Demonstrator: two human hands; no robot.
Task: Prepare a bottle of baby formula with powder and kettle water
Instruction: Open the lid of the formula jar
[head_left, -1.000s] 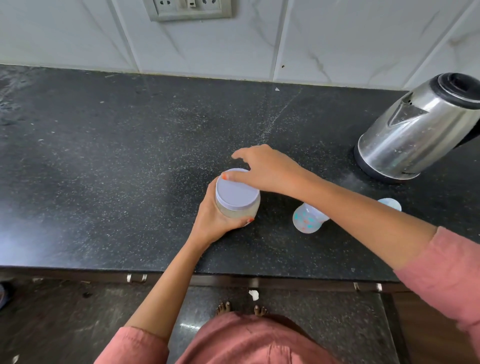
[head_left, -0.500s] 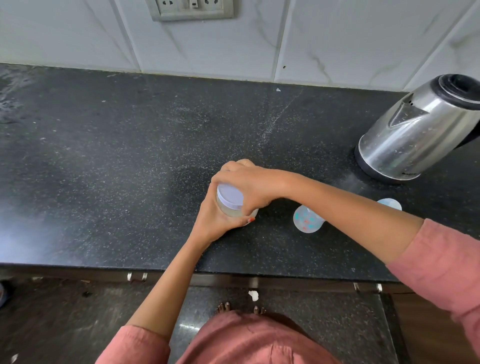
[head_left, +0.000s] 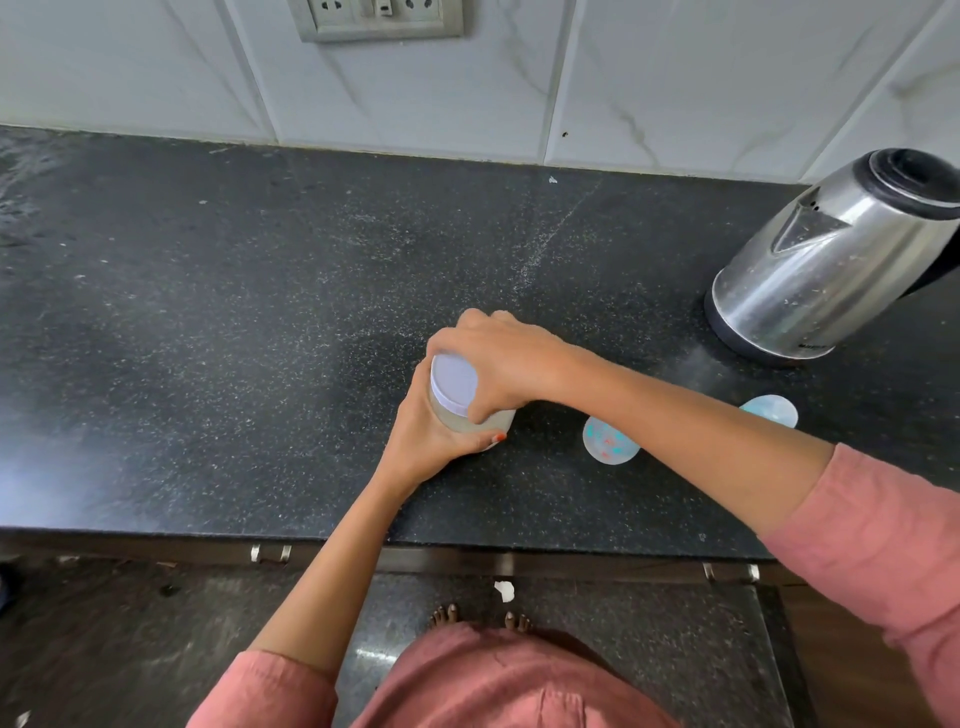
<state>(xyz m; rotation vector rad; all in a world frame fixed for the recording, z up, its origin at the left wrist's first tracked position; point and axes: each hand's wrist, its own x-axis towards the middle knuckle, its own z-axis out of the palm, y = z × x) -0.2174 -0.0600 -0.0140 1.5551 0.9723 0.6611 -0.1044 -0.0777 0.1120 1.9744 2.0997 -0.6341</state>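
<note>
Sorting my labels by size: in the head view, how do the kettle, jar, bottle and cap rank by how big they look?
1. The kettle, clearly largest.
2. The jar, though partly covered.
3. The bottle and cap: both are partly hidden and look alike, so unranked.

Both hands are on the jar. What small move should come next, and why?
Probably twist the lid open: the right hand grips it, the left hand steadies the jar, and the lid is still on.
</note>
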